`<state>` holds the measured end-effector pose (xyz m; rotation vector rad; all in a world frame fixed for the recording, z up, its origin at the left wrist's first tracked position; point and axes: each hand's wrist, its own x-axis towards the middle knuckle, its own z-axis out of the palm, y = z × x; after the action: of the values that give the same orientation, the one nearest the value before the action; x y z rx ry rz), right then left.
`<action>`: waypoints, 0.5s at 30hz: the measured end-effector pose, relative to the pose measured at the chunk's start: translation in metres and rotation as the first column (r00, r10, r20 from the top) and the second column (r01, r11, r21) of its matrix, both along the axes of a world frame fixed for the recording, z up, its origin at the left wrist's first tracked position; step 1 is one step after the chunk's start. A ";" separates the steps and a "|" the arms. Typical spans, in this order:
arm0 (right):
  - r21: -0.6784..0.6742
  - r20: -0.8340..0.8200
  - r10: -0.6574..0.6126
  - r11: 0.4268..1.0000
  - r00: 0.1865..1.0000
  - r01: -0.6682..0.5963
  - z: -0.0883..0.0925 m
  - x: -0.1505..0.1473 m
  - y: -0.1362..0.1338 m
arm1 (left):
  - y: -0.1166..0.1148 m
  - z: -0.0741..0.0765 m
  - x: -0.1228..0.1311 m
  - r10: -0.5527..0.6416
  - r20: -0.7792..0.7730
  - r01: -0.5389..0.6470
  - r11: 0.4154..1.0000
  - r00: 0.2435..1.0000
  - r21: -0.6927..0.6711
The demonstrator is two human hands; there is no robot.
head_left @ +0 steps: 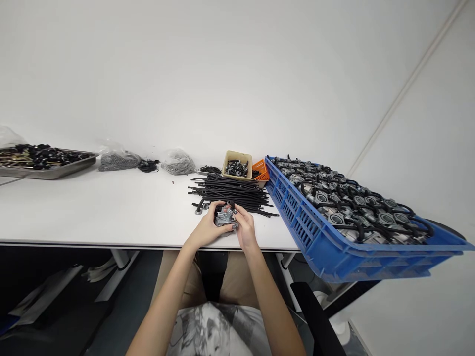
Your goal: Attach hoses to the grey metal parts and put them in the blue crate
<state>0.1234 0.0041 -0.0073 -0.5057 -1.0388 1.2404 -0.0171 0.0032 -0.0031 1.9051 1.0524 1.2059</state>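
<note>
A small grey metal carburetor (223, 217) with a black piece on its top is held between my two hands near the table's front edge. My left hand (208, 226) wraps around its left side, with the thumb along the near face. From the right, my right hand (244, 225) has its fingertips closed on the carburetor beside the black piece; the fingers hide part of it. Just behind the hands lies a pile of black rubber hoses (230, 192). Left of the carburetor, a small grey and black fitting (199, 207) stands on the table.
At right, a blue crate (297, 217) holds many carburetors with hoses. Behind the hoses are a cream bin (225, 170) of small fittings and an orange basket (263, 170). Plastic bags (178, 162) of small parts and a metal tray (55, 172) stand further left.
</note>
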 end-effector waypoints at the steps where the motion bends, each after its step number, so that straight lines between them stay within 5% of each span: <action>1: -0.011 0.000 -0.004 1.000 1.000 0.004 0.000 0.000 0.000 | 0.000 0.000 0.000 0.001 0.001 -0.001 1.000 1.000 0.000; 15: 0.040 0.026 -0.014 0.999 1.000 0.013 0.001 -0.001 -0.001 | 0.000 0.000 0.000 -0.004 0.012 0.004 1.000 1.000 0.015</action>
<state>0.1225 0.0027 -0.0060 -0.4987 -1.0782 1.2014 -0.0174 0.0031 -0.0030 1.9078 1.0352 1.2248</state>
